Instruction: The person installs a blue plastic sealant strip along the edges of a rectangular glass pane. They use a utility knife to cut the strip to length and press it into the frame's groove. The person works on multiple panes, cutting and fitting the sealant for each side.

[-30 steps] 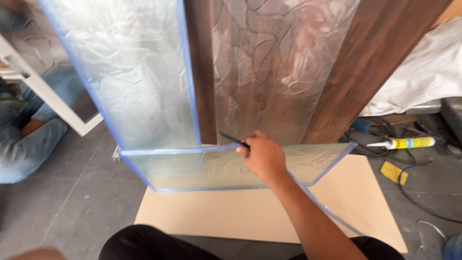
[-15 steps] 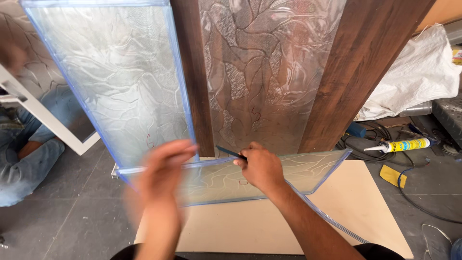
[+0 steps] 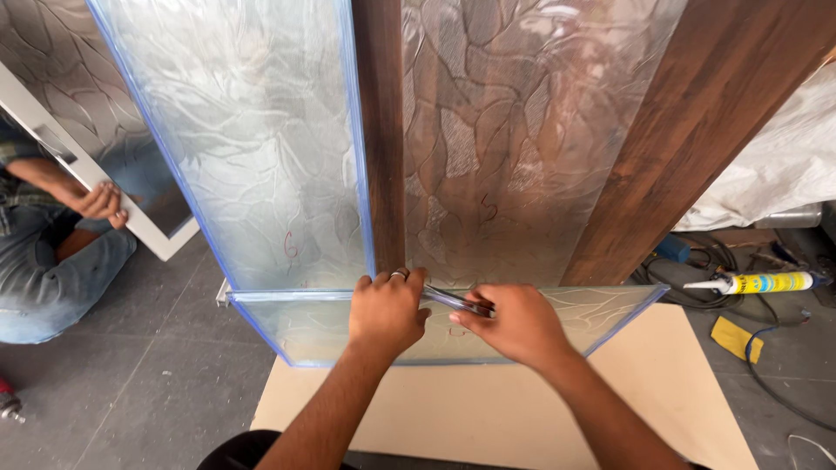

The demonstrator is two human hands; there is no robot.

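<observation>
- Here, at the far left, another person in jeans [image 3: 43,270] crouches on the grey floor [image 3: 157,383], one hand [image 3: 100,202] resting on a white-framed glass panel [image 3: 131,204] leaning there; it is well apart from the work in hand
- A tall textured glass pane with a blue edge [image 3: 252,148] stands upright against the dark wooden frame [image 3: 381,130], and a second patterned pane [image 3: 514,130] is set in the frame to its right
- A low strip of the same textured glass [image 3: 305,326] stands on its long edge across the foot of the frame, on a beige board [image 3: 488,418]
- The left hand [image 3: 387,313] is closed over the strip's top edge, fingers curled over it, a ring on one finger
- The right hand [image 3: 514,326] is closed around a slim dark tool [image 3: 457,302], its tip lying along the strip's top edge just beside the left fingers; what kind of tool it is cannot be told
- The strip looks stiff, heavy for its thickness, smooth and brittle, so it probably slips easily and chips at the corners; the blue-lined long edges, gripped from above with both palms well apart, seem the safest hold
- At the right a sealant cartridge [image 3: 758,283] lies among cables [image 3: 784,383], near a yellow piece [image 3: 736,338] and crumpled white sheeting [image 3: 775,165]
</observation>
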